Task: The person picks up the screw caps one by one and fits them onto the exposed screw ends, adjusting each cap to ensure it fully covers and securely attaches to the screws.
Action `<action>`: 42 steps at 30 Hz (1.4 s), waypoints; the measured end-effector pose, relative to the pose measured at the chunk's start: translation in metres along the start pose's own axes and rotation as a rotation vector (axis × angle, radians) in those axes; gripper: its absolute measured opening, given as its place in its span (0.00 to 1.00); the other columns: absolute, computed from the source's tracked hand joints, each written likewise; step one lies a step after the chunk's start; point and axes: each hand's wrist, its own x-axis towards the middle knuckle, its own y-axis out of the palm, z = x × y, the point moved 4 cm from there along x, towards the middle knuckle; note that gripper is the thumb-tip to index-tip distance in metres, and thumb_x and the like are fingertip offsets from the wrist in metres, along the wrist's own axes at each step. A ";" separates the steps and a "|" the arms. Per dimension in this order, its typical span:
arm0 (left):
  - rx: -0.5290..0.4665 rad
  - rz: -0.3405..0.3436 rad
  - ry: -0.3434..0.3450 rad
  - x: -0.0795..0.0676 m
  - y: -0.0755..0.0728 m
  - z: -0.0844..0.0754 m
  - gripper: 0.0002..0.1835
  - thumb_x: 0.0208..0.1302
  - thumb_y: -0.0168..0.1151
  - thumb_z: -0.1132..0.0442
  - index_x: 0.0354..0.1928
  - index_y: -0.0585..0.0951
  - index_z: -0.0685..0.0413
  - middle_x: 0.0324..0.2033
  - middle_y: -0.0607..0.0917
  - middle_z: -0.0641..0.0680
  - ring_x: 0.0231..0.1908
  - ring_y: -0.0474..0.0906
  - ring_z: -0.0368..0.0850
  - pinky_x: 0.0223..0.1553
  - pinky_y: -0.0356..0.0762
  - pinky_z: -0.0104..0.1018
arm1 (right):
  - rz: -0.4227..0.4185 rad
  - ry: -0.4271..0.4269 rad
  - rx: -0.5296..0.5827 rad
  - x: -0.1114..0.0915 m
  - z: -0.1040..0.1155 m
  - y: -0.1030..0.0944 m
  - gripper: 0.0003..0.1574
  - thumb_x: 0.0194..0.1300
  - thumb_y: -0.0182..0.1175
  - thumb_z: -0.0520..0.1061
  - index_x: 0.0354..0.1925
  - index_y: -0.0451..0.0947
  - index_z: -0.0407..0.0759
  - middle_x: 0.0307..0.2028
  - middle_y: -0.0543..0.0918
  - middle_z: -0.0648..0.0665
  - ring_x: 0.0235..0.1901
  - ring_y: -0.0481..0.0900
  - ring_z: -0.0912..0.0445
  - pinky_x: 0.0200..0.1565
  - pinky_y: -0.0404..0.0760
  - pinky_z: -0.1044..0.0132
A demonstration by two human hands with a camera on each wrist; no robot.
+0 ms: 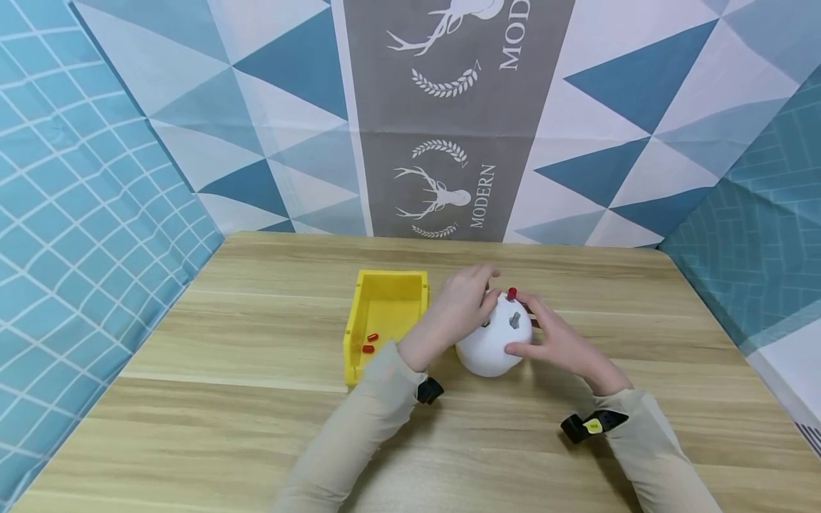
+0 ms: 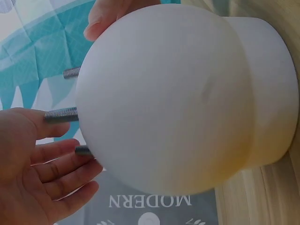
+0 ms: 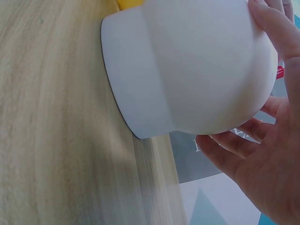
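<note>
A white ball-shaped body [image 1: 490,350] on a short round base stands upright on the table. Threaded metal bolts [image 2: 63,115] stick out of its top, and a red cap [image 1: 512,293] sits at the top too. My left hand [image 1: 457,303] hovers over the ball's upper left, its thumb and loosely bent fingers around the bolts; nothing shows gripped in it. From the right side, my right hand [image 1: 561,343] holds the ball, thumb on the near face and fingers round the far side. The right fingertips are partly hidden in the head view.
Left of the ball, a yellow bin [image 1: 351,335] holds loose red caps [image 1: 368,349] near its front. My left forearm passes over the bin's front right corner. A patterned cloth backdrop [image 1: 442,128] rises behind the wooden table [image 1: 224,406].
</note>
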 end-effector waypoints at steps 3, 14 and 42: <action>-0.008 -0.027 0.001 -0.004 -0.003 0.004 0.14 0.63 0.53 0.59 0.49 0.74 0.56 0.43 0.81 0.53 0.39 0.77 0.44 0.42 0.77 0.33 | -0.003 0.009 -0.003 0.000 0.000 0.000 0.56 0.49 0.67 0.56 0.67 0.48 0.45 0.63 0.58 0.41 0.60 0.62 0.43 0.56 0.65 0.42; -0.004 -0.020 -0.062 -0.014 -0.012 0.022 0.15 0.63 0.55 0.58 0.49 0.75 0.55 0.44 0.82 0.54 0.40 0.78 0.45 0.46 0.75 0.36 | -0.010 0.036 -0.015 0.000 -0.001 0.000 0.57 0.49 0.67 0.58 0.67 0.48 0.45 0.63 0.57 0.40 0.59 0.63 0.41 0.56 0.66 0.41; 0.134 -0.062 -0.071 -0.042 -0.025 0.061 0.06 0.60 0.56 0.60 0.35 0.80 0.53 0.29 0.81 0.50 0.28 0.75 0.44 0.33 0.73 0.36 | -0.014 0.048 -0.010 0.000 0.001 0.001 0.57 0.48 0.68 0.57 0.67 0.48 0.45 0.63 0.57 0.40 0.59 0.63 0.40 0.56 0.65 0.41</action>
